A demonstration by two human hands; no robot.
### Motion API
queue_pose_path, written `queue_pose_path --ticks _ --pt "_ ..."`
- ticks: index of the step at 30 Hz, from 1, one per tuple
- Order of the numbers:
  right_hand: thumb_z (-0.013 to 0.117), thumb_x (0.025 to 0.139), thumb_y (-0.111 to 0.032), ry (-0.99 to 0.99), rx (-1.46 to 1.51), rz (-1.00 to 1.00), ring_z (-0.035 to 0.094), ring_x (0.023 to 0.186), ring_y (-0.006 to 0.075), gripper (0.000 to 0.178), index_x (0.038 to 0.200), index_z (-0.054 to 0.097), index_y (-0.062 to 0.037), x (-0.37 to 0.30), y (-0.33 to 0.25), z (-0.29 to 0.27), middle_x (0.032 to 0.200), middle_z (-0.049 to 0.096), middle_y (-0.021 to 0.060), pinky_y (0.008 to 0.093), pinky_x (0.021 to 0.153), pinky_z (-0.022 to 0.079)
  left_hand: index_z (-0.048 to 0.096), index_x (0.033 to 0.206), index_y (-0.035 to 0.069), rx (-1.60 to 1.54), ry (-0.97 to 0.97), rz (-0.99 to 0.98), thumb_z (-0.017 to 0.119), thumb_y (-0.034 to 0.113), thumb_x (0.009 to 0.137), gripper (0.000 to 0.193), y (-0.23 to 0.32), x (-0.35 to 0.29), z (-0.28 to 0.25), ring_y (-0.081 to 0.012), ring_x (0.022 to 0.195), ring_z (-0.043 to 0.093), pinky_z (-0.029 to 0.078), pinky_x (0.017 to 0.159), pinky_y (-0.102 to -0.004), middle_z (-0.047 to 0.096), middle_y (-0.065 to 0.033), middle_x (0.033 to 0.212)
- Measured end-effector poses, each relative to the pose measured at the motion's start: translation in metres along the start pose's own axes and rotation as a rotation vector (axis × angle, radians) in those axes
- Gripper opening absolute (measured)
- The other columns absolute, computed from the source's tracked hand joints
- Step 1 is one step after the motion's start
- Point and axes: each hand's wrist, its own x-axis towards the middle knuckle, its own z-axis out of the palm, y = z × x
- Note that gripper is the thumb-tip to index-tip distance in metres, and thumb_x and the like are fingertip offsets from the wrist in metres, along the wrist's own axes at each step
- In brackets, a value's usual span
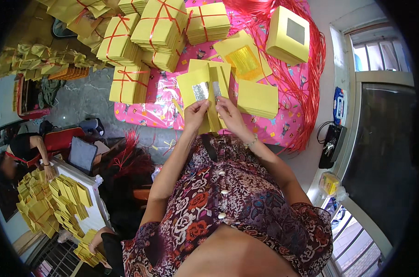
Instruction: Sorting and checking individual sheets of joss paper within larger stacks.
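Note:
My left hand [196, 114] and my right hand [229, 114] together hold a fanned stack of yellow paper sheets [205, 83] with silver foil squares. The left thumb presses on the front sheet, and the right fingers pinch the stack's right side. Just beyond lie a loose yellow sheet with a gold foil square [241, 57] and a flat pile of yellow sheets [258, 98] on a pink patterned cloth [145, 113].
Bundles of yellow paper tied with red string [126, 83] stand at the back left. A yellow box with a grey square [288, 34] and loose red strings [313, 78] lie at the right. Another person [27, 147] works with yellow sheets [57, 198] at the left.

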Motion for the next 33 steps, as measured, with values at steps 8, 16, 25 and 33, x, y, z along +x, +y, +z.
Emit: queue_pose_path --ticks 8,16,25,33 --pt "0.052 0.095 -0.025 -0.025 -0.087 -0.044 0.059 0.1 0.0241 0.036 0.119 0.052 0.0019 -0.001 -0.011 -0.004 0.104 0.061 0.0181 0.0339 0.086 0.045 0.069 0.101 0.001 -0.018 0.021 -0.017 0.067 0.021 0.089 0.023 -0.004 0.002 -0.002 -0.0067 0.074 0.06 0.048 0.068 -0.0211 0.069 -0.0018 0.086" --pt "0.051 0.094 -0.02 0.012 -0.105 0.013 0.062 0.09 0.0249 0.035 0.117 0.053 0.0052 0.004 0.007 -0.009 0.102 0.063 0.0194 0.0341 0.081 0.046 0.069 0.1 0.001 0.005 0.024 0.009 0.066 0.022 0.089 0.024 -0.004 0.001 0.0 -0.0054 0.074 0.058 0.047 0.068 -0.0207 0.068 -0.0003 0.087" --pt "0.052 0.092 -0.014 -0.06 -0.578 -0.363 0.055 0.108 0.0367 0.041 0.129 0.045 0.0019 -0.024 -0.048 0.001 0.123 0.051 0.0212 0.0425 0.09 0.047 0.069 0.1 0.003 -0.018 0.016 0.001 0.066 0.022 0.09 0.022 0.0 0.0 0.0 -0.0047 0.073 0.057 0.046 0.067 -0.0201 0.067 0.0005 0.086" --pt "0.052 0.092 -0.016 0.013 -0.345 -0.224 0.058 0.102 0.036 0.041 0.128 0.045 0.0009 -0.016 -0.035 0.001 0.118 0.054 0.0217 0.0412 0.085 0.048 0.068 0.098 0.002 -0.038 -0.018 -0.017 0.065 0.019 0.091 0.019 0.001 0.0 0.002 -0.0049 0.074 0.058 0.046 0.068 -0.0192 0.067 -0.0001 0.086"
